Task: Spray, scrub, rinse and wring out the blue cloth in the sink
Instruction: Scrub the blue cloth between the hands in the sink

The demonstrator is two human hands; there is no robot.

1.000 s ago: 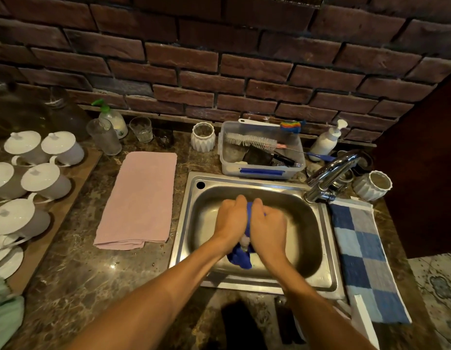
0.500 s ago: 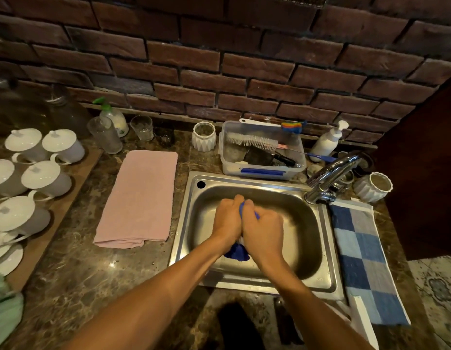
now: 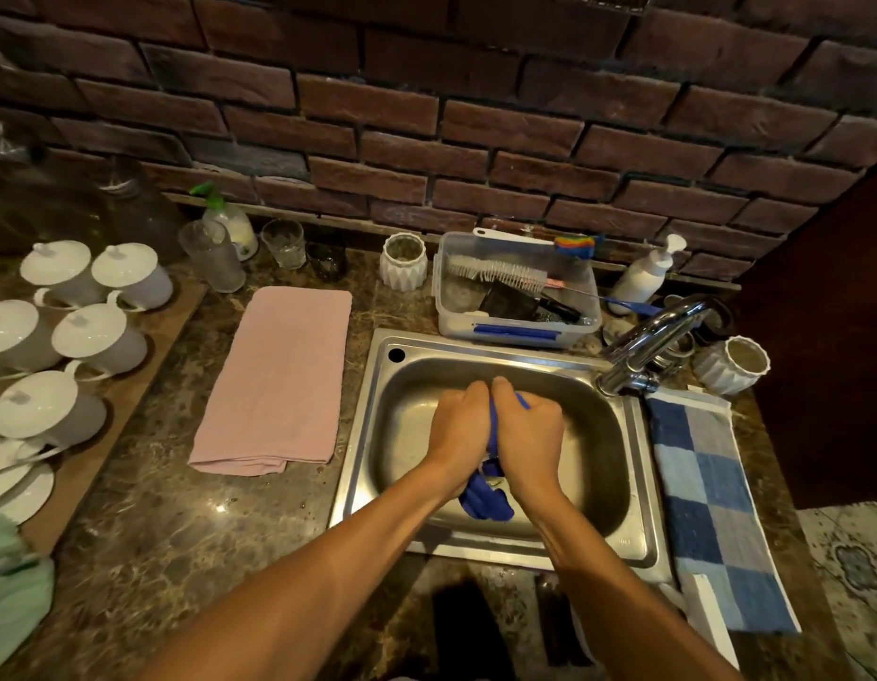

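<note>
Blue cloth gripped by both fists over the steel sink

The left hand (image 3: 462, 425) and right hand (image 3: 527, 430) are curled tight side by side around the twisted blue fabric cloth (image 3: 486, 494), apparently so that water can be wrung into the stainless steel sink (image 3: 638, 464). The cloth is held as a rope above the sink's basin, its long axis running from the sink's far side to its near rim, loose end hanging nearest.
</note>
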